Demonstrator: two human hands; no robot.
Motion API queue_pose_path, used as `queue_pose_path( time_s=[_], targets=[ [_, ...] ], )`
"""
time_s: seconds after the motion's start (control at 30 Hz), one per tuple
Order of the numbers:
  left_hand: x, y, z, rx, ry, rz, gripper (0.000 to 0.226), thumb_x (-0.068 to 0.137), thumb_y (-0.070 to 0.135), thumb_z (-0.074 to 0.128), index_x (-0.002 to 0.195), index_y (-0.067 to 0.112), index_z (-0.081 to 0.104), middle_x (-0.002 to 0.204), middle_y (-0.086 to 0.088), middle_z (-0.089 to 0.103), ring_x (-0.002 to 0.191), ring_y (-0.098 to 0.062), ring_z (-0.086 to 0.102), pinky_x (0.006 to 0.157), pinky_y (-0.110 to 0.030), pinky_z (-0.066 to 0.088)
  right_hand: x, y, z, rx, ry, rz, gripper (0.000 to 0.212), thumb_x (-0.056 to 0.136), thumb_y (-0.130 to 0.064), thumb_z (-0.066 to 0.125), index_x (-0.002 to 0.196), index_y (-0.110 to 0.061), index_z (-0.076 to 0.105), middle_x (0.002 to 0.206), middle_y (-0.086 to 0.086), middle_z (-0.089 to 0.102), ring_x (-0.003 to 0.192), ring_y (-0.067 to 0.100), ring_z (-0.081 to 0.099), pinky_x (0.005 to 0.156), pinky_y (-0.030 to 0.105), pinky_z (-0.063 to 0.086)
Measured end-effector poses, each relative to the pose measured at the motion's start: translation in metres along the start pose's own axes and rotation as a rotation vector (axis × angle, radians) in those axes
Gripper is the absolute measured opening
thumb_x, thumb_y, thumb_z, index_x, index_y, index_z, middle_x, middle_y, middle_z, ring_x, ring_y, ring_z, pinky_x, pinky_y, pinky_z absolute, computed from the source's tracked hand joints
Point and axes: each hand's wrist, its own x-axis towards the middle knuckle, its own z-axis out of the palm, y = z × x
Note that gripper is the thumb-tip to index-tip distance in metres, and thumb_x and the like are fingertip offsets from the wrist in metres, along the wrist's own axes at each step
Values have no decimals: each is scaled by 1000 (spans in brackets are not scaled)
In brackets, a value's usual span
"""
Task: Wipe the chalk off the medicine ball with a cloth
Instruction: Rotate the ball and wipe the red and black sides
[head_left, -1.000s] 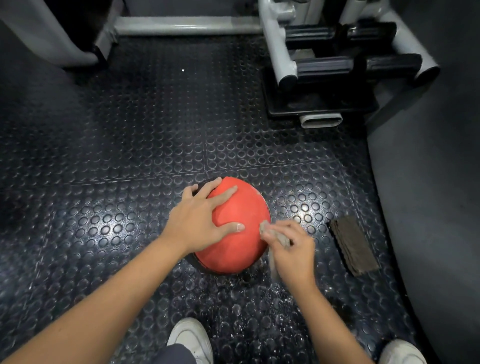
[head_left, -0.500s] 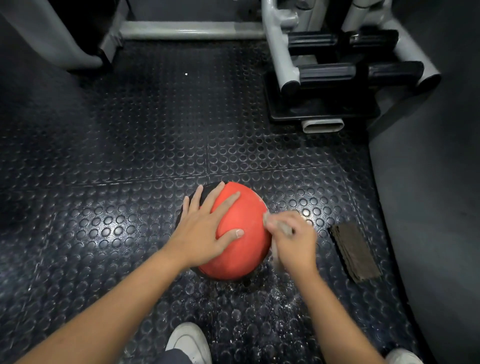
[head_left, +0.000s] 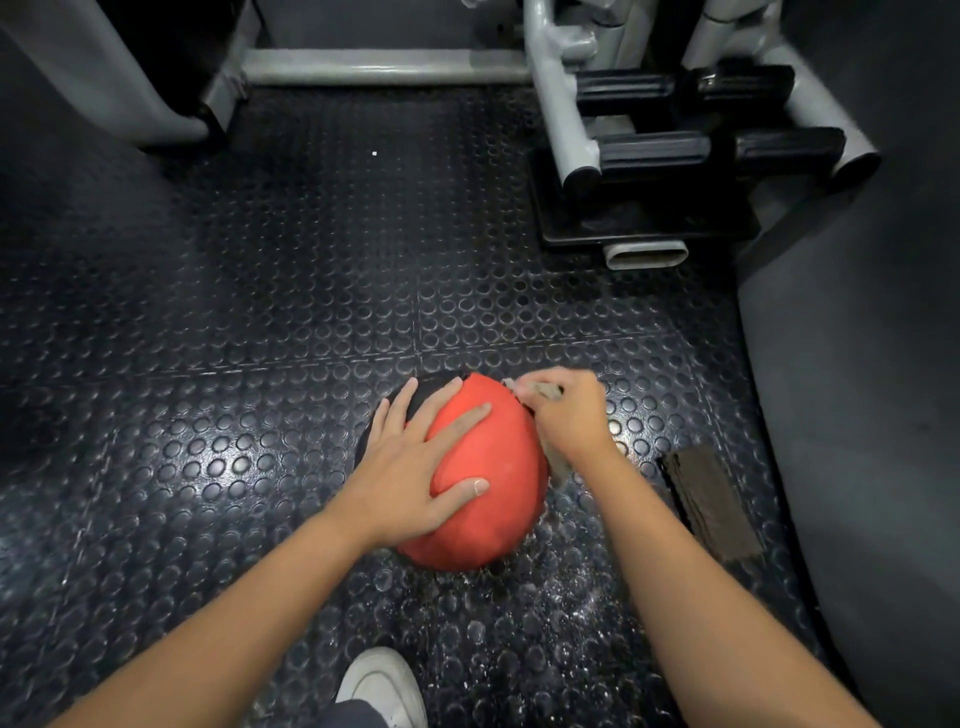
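One medicine ball (head_left: 483, 499), wiping under way; visible red face looks largely chalk-free.
Left hand (head_left: 415, 473) spread flat, steadying; right hand (head_left: 566, 415) clutches cloth (head_left: 540, 388) at far-right edge; underside unseen.

the medicine ball (head_left: 483, 467) is showing a matt red, rubbery skin; the cloth (head_left: 543, 388) is looking like dull grey fabric; the floor (head_left: 260, 312) is gleaming as black studded rubber, dusted white near the ball; the frame tubes (head_left: 384, 66) are shining as grey painted metal

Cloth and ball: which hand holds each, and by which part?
The right hand grips the cloth by its bunched upper part; the left hand only rests flat on the ball.
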Motion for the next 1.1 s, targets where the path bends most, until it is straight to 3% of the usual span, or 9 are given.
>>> queue_pose_path(
  time_s=[0.07,0.2,0.27,0.4,0.57,0.67,0.83,1.0,1.1],
  targets=[
    [0,-2,0,-13,7,3,71,82,77,30,146,58,7,162,13,-2,148,-30,-12,118,-56,-4,-33,15,-9,48,44,-12,3,82,-20,76,81,-17,77,84,-10,72,80,-1,65,78,13,48],
    [-5,3,3,5,19,22,72,83,74,33,148,55,9,162,14,-5,148,-29,-15,117,-54,-9,-60,20,-10,122,107,12,17,78,-5,76,76,-21,74,87,-7,71,84,4,66,84,16,49],
    [-9,8,6,36,32,35,73,85,73,35,150,52,9,162,13,-8,147,-30,-18,115,-52,-12,-36,8,-7,68,73,-2,13,79,-6,76,76,-19,74,83,-7,70,79,-2,65,80,14,49],
    [-23,15,11,120,53,67,73,88,73,35,151,49,8,163,8,-6,148,-31,-18,115,-55,-9,14,-17,4,-12,-101,42,5,80,-3,75,79,-8,75,70,-8,67,55,-15,57,53,4,46],
    [-30,19,19,161,60,114,70,89,72,38,151,46,19,163,3,5,149,-34,-9,115,-61,-2,-4,4,-8,-3,-86,32,4,80,-15,77,80,-19,76,76,-10,72,70,-4,64,65,9,47],
    [-26,21,18,171,63,144,69,88,72,39,150,47,20,163,4,6,149,-33,-9,115,-59,-5,-43,19,-33,54,-82,63,11,80,-11,76,79,-22,75,76,-11,73,76,-2,67,73,14,50],
    [-25,30,20,191,65,147,70,87,69,42,150,44,26,163,1,11,149,-37,-3,116,-62,1,-53,19,-38,126,-79,124,10,78,-9,78,76,-18,75,76,-5,75,77,9,70,71,19,53],
    [-23,32,22,218,48,153,70,86,69,44,149,42,29,162,1,14,148,-38,0,115,-65,6,9,9,-13,-12,-117,52,15,76,-14,81,69,-24,72,75,-9,72,74,4,67,71,22,52],
    [-17,25,18,159,57,128,69,86,71,42,148,46,26,162,4,11,149,-34,-4,117,-61,1,14,14,-10,2,-126,58,11,78,-15,79,72,-22,73,76,-8,72,75,3,67,70,18,52]
  ],
)
